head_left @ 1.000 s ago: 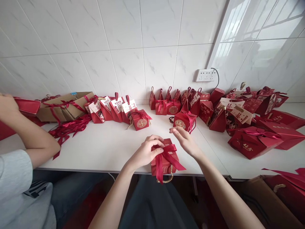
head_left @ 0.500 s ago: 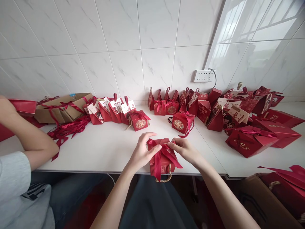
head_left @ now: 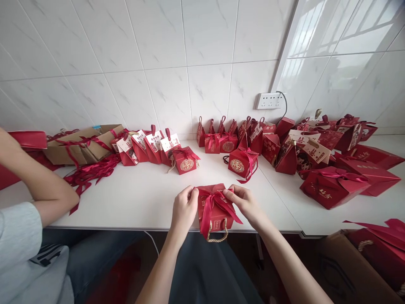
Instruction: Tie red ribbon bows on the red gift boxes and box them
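Observation:
A small red gift box [head_left: 218,215] with a gold rope handle [head_left: 218,240] sits at the table's front edge, between my hands. A red ribbon [head_left: 209,211] is tied in a bow on its top, its tails hanging down the front. My left hand [head_left: 186,207] pinches the bow's left loop between thumb and fingers. On the other side my right hand [head_left: 243,200] pinches the right loop, thumb at the top of the box. Beyond them stand two boxes with gold emblems, one to the left [head_left: 186,161] and one to the right [head_left: 241,164].
Several red boxes [head_left: 335,185] crowd the table's right side. Further left are tagged boxes [head_left: 153,145], a ribbon pile [head_left: 95,171] and a cardboard box [head_left: 74,152]. Another person's arm [head_left: 41,177] rests at the far left. A carton [head_left: 341,261] stands at lower right.
My left hand has drawn back down and left from the bow's middle, and its spread fingers have closed on the left loop. My right hand has barely moved.

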`<act>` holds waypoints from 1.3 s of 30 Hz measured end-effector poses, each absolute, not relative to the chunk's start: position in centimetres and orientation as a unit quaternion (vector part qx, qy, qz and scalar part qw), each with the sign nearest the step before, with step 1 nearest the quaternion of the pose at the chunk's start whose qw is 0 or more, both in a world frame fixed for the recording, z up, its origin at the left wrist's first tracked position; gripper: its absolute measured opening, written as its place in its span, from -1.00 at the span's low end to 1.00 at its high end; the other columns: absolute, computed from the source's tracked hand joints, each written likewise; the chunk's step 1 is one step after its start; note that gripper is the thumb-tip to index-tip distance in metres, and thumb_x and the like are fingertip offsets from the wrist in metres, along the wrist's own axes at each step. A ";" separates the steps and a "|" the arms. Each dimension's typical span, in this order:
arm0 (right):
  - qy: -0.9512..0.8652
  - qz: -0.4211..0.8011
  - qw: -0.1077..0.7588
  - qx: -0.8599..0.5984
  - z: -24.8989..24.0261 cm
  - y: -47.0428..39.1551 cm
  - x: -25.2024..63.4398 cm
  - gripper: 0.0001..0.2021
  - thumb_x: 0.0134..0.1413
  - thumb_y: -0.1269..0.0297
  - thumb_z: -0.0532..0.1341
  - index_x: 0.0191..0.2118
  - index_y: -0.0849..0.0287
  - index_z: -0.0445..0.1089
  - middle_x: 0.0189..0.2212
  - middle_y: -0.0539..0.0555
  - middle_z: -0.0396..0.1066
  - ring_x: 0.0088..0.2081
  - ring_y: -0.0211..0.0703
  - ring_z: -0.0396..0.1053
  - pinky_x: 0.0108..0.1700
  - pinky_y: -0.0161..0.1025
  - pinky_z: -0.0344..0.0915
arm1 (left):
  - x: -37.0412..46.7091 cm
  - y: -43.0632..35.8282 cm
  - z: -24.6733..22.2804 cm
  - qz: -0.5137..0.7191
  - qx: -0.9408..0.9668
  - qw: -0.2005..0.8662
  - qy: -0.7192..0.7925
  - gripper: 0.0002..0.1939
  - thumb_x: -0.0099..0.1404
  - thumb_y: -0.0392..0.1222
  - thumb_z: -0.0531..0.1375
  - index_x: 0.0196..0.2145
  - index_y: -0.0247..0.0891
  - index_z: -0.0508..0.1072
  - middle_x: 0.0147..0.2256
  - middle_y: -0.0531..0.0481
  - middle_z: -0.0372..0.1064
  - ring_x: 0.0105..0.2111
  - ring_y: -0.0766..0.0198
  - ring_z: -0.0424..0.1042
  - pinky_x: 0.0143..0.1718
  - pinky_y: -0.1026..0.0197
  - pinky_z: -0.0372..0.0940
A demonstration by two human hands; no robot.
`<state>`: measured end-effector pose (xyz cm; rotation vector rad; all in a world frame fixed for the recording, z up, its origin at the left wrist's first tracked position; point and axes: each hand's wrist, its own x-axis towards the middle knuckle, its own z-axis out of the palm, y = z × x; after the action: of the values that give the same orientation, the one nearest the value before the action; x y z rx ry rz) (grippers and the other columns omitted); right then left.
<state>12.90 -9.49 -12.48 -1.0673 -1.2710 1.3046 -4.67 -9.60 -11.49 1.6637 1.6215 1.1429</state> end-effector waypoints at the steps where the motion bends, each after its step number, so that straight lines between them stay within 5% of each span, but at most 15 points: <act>1: -0.509 0.550 0.503 -0.430 -12.7 -9.5 12.8 -0.55 -0.15 -0.11 0.31 -0.60 0.15 0.17 -0.63 -0.09 0.17 -0.55 -0.30 0.08 -0.45 -0.29 0.05 | -4.5 -9.9 -11.9 0.448 0.605 0.282 0.594 -0.67 0.26 -0.10 -0.05 -0.61 -0.18 -0.07 -0.63 0.14 -0.11 -0.61 0.35 -0.01 -0.56 0.29 0.00; 19: -0.404 0.611 0.572 -0.370 -14.7 -9.6 12.0 -0.53 -0.24 -0.07 0.35 -0.59 0.14 0.11 -0.66 -0.12 0.11 -0.61 -0.37 0.01 -0.51 -0.35 0.02 | -2.5 -11.7 -15.2 0.635 0.457 0.315 0.538 -0.63 0.26 -0.05 0.04 -0.62 -0.19 0.00 -0.64 0.17 -0.13 -0.62 0.40 -0.08 -0.59 0.33 0.00; 25: -0.423 0.577 0.557 -0.422 -15.3 -8.9 14.0 -0.56 -0.23 -0.08 0.37 -0.57 0.18 0.23 -0.62 -0.06 0.18 -0.54 -0.29 0.14 -0.40 -0.27 0.16 | -3.1 -11.5 -15.0 0.620 0.430 0.426 0.500 -0.62 0.20 -0.07 0.08 -0.62 -0.20 -0.03 -0.64 0.18 -0.16 -0.63 0.43 -0.12 -0.62 0.34 -0.07; 30: -0.509 0.267 0.658 -0.486 -12.9 -12.0 14.1 -0.71 0.12 0.00 0.17 -0.41 0.13 0.27 -0.50 -0.03 0.22 -0.40 -0.21 0.21 -0.31 -0.25 0.20 | -4.4 -11.1 -14.7 0.577 0.446 0.496 0.472 -0.65 0.20 0.04 0.08 -0.58 -0.22 0.10 -0.59 0.14 0.02 -0.57 0.39 0.07 -0.56 0.34 0.05; 36: -0.856 -0.042 0.414 -0.306 -11.7 -15.3 8.9 -0.66 0.17 0.16 0.20 -0.02 0.27 0.31 -0.12 0.23 0.41 -0.04 0.03 0.31 0.06 0.06 0.15 | -5.3 -10.0 -14.1 0.536 0.520 0.448 0.492 -0.65 0.17 -0.02 0.13 -0.60 -0.23 0.09 -0.60 0.17 -0.03 -0.57 0.42 0.01 -0.52 0.34 0.05; 39: -0.839 -0.101 0.419 -0.333 -13.4 -14.8 7.7 -0.77 0.24 0.49 0.05 -0.05 0.26 0.35 -0.14 0.16 0.47 -0.06 -0.08 0.36 0.11 0.02 0.12 | -5.8 -9.4 -14.0 0.512 0.553 0.421 0.504 -0.65 0.16 -0.03 0.13 -0.61 -0.23 0.10 -0.61 0.17 -0.04 -0.57 0.41 0.02 -0.53 0.33 0.05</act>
<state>7.70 -14.81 -13.35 -0.8346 -2.1026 -0.2530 -5.81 -9.41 -13.98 1.3866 1.2621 1.2837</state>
